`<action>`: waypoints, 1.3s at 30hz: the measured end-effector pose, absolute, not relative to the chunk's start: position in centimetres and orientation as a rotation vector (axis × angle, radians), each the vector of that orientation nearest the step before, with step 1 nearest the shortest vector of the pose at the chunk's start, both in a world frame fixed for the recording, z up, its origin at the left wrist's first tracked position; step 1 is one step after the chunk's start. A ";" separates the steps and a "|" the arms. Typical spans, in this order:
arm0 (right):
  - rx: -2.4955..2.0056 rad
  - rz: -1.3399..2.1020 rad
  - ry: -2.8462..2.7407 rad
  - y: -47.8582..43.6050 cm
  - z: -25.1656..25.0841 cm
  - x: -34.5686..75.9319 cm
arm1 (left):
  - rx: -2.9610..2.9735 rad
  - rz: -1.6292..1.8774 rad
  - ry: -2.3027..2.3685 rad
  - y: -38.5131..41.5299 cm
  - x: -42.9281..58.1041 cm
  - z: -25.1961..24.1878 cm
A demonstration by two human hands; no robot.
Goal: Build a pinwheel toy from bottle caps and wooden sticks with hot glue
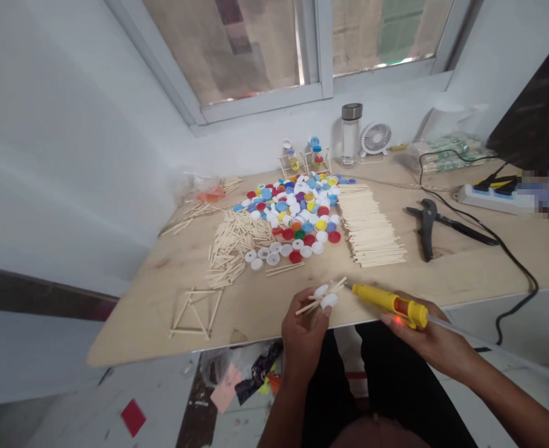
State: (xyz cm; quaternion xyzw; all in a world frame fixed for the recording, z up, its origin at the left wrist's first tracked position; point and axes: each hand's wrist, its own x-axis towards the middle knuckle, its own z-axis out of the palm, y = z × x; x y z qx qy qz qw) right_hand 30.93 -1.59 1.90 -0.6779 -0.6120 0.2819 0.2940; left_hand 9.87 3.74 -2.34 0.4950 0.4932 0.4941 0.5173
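Note:
My left hand (304,333) is closed around a small assembly of white bottle caps and wooden sticks (329,300), held just over the table's front edge. In my right hand (435,345) is a yellow hot glue gun (386,300) with a glowing red light, a clear glue stick running out of its back. The nozzle points left, close to the sticks; whether it touches them I cannot tell. Loose bottle caps (297,205) in many colours are heaped beyond my hands. A frame of glued sticks (196,313) lies to the left.
Short sticks (237,239) lie piled left of the caps, and long sticks (370,224) are stacked to their right. Pliers (428,227), a power strip (493,198) and a black cable (512,261) occupy the right side. A glass bottle (350,137) and small fan (375,138) stand behind.

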 end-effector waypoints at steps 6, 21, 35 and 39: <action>-1.814 0.707 -1.652 -1.5 2.1 30.8 | 1.177 1.202 1.160 3.8 10.0 -2.5; -1.801 0.704 -1.686 -1.8 1.9 30.9 | 1.097 1.229 1.179 3.7 10.2 -2.0; -1.793 0.672 -1.720 -1.6 2.3 31.0 | 1.092 1.246 1.154 3.8 10.4 -2.0; -1.771 0.666 -1.720 -1.6 2.1 31.0 | 1.074 1.262 1.143 3.8 10.5 -1.7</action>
